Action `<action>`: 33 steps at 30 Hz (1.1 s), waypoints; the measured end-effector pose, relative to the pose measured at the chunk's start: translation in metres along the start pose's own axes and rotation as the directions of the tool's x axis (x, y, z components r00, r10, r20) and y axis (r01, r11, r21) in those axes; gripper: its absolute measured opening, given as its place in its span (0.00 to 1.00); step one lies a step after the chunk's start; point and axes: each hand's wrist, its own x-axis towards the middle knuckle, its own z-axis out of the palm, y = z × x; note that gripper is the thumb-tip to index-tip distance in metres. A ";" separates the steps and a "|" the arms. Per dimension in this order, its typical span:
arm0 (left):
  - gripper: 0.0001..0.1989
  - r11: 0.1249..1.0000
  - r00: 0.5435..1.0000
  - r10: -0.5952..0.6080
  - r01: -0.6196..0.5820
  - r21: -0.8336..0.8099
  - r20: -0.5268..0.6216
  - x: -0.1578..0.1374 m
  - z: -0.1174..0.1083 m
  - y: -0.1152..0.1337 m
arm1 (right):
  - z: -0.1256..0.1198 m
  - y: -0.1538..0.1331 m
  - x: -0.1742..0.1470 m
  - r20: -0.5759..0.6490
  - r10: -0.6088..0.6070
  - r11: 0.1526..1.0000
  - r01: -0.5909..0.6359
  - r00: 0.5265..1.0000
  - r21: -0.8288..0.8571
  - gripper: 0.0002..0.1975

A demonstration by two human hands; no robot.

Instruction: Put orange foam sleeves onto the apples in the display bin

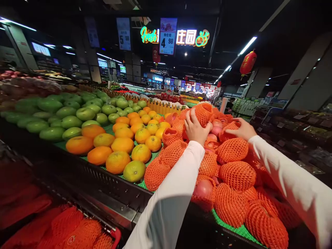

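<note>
My left hand (pixel 196 130) is closed around an apple in an orange foam net (pixel 203 113) at the top of the pile. To the right, my right hand (pixel 243 129) curls its thumb and fingers about another netted apple (pixel 228 133), partly hidden by the hand. Between the two hands lie bare-showing reddish apples (pixel 216 128). Below them the heap continues with more netted apples (pixel 238 175), and one apple (pixel 203 190) shows its red skin through an open net. White sleeves cover both forearms.
Left of the apples are oranges (pixel 122 144), then green fruit (pixel 71 121). A black display edge (pixel 109 180) runs along the front. At lower left, a cart or basket holds red netted items (pixel 77 230). Price signs (pixel 168 36) hang overhead; shelves (pixel 306 124) stand at right.
</note>
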 end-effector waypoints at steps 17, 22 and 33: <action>0.36 0.881 0.673 0.138 -0.419 0.220 0.727 -0.016 0.000 0.011 | -0.001 -0.004 -0.038 0.061 0.066 0.996 -0.062 0.996 -0.060 0.24; 0.21 0.886 0.765 0.191 -0.404 0.228 0.615 -0.013 -0.002 0.009 | 0.015 -0.003 -0.047 -0.044 0.044 0.997 -0.047 0.998 -0.064 0.25; 0.14 0.862 0.968 -0.123 -0.005 0.507 0.219 0.004 -0.006 0.000 | 0.021 -0.005 -0.053 -0.200 -0.106 0.985 0.131 0.974 0.114 0.20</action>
